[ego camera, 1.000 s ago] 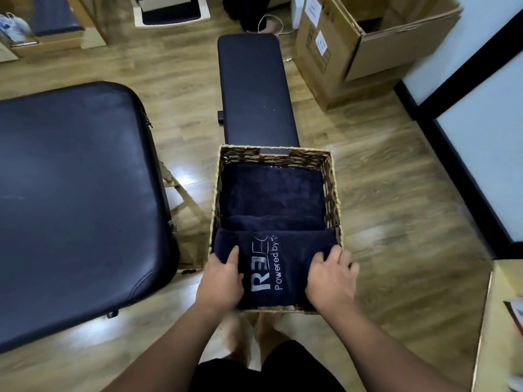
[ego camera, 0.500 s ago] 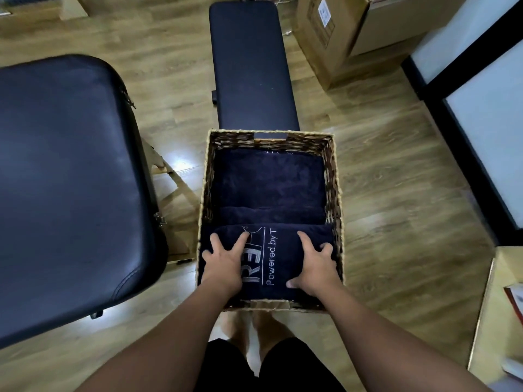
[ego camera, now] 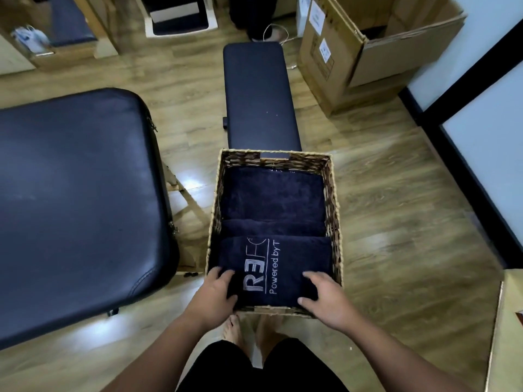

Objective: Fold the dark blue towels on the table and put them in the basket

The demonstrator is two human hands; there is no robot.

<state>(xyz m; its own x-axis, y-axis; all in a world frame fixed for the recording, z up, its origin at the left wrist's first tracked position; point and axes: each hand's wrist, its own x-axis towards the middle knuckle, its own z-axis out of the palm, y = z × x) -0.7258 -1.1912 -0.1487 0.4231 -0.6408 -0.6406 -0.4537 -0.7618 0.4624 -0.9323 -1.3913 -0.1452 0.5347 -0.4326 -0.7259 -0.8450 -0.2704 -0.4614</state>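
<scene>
Seating the folded towel (ego camera: 277, 267) flat against the basket (ego camera: 335, 222) near wall works best with both hands, left (ego camera: 213, 292) and right (ego camera: 325, 295), pressing evenly, fingers relaxed and uncurled.

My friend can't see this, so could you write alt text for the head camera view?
Seen from above, a person's left hand and right hand rest on a folded dark blue towel with white lettering, at the near end of a wicker basket on a wooden floor. More dark towels lie behind it; a padded table stands at left.
</scene>
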